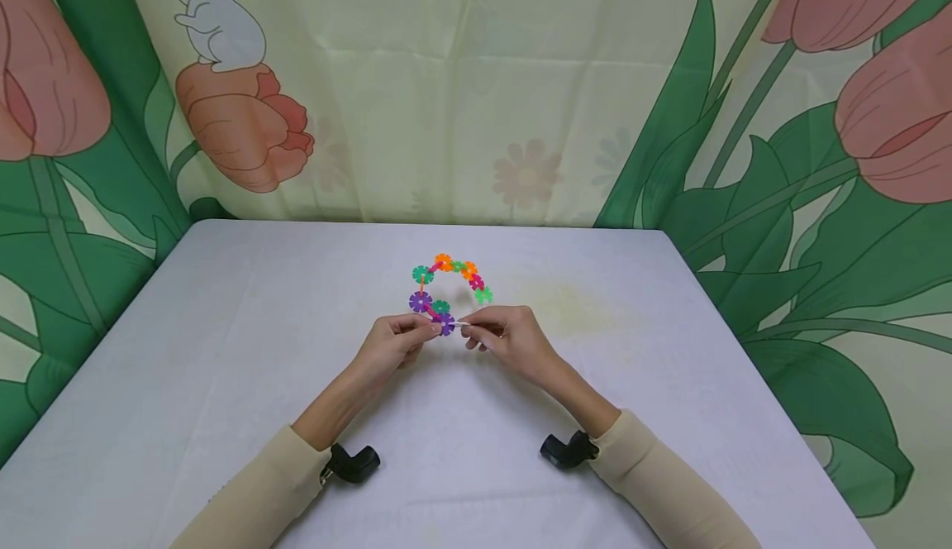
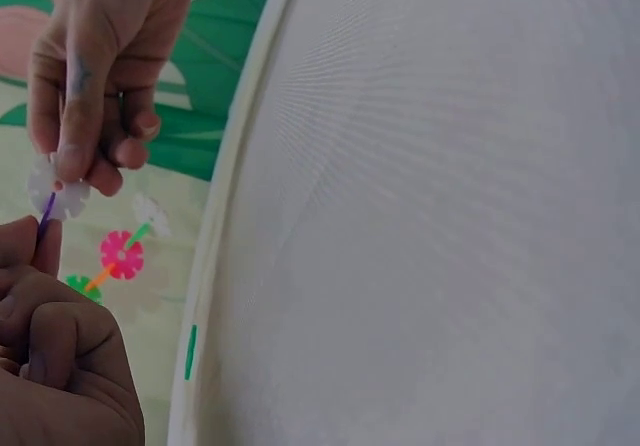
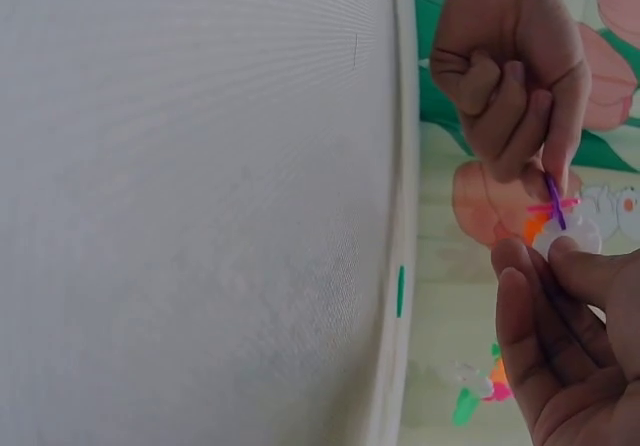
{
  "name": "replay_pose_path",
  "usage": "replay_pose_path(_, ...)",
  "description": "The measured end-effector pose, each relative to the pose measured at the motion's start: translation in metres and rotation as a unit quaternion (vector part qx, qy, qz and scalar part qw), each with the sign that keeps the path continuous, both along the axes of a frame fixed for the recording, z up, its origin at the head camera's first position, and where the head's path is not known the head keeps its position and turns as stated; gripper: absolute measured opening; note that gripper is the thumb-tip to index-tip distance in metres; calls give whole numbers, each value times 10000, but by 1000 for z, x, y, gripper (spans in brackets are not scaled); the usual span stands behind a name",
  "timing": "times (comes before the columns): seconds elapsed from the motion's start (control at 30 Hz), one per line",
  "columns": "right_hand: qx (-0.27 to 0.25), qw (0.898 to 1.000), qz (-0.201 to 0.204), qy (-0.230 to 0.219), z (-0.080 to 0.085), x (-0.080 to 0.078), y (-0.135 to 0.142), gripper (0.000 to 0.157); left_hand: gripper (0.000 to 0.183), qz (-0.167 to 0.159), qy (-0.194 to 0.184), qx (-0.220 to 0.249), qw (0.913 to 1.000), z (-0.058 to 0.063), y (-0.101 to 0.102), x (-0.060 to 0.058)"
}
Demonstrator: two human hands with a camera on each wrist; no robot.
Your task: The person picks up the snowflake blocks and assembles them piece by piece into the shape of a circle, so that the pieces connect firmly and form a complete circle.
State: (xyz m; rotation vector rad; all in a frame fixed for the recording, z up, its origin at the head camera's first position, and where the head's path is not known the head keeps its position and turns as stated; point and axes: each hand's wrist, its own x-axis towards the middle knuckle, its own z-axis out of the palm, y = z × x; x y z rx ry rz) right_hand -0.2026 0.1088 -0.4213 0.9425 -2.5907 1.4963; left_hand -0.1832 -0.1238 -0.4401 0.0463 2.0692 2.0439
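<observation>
A curved chain of colourful notched plastic discs [image 1: 422, 274] stands over the table in front of both hands, in orange, green, pink and purple. My left hand [image 1: 394, 341] pinches a purple disc [image 1: 445, 323] at the near end of the chain between thumb and index finger. From the other side my right hand [image 1: 513, 338] pinches a whitish, see-through disc [image 3: 582, 232]. In the right wrist view the purple disc [image 3: 556, 204] is edge-on and overlaps the rim of the whitish one. The chain's other end, a light green disc [image 1: 483, 294], hangs free above the right fingers.
A white-covered table [image 1: 223, 350] lies under the hands, its far edge behind the chain. A printed curtain [image 1: 446, 119] with tulips and a rabbit hangs around it. Black camera mounts, left [image 1: 354, 464] and right [image 1: 568, 450], sit at the sleeve cuffs.
</observation>
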Motion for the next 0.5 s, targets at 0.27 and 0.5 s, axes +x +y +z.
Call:
replay_pose_path(0.27, 63, 9980, -239, 585, 0, 2, -2, 11, 18, -45, 139, -95, 9998, 1, 0, -1)
replay_pose_path(0.5, -136, 9929, -367, 1120, -1, 4, -5, 10, 20, 26, 53, -4, 10000, 2, 2, 0)
